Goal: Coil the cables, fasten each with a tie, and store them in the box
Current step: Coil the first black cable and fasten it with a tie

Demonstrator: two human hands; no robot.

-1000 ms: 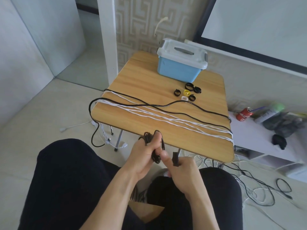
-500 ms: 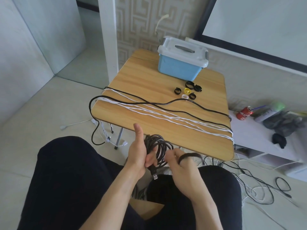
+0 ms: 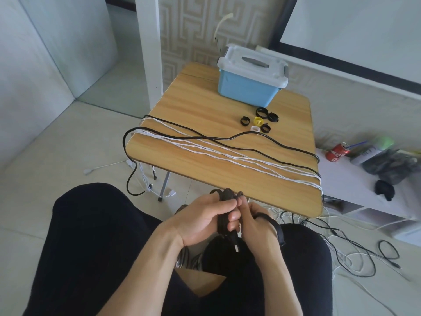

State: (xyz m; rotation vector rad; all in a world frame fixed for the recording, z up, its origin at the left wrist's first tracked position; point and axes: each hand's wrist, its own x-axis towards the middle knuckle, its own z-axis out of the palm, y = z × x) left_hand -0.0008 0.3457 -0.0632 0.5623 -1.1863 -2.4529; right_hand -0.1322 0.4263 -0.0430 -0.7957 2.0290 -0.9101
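- A wooden table [image 3: 205,160] stands on a pale tiled floor, with a patterned wall behind and a low white shelf [image 3: 355,185] to the right carrying a red can [image 3: 337,152].
- On the table: a blue box [image 3: 248,84] with its white lid closed, a cluster of ring ties [image 3: 259,120] in front of it, white cables [image 3: 227,153] and a long black cable [image 3: 250,135] draped across.
- The coiled black cable [image 3: 225,215] is squeezed into a tight bundle, its plug [image 3: 236,246] poking downward.
- It sits over the lap, just short of the table's near edge.
- The left hand [image 3: 200,221] grips the bundle, fingers wrapped round it.
- The right hand [image 3: 257,224] pinches a black tie strap [image 3: 276,229] right beside the coil.
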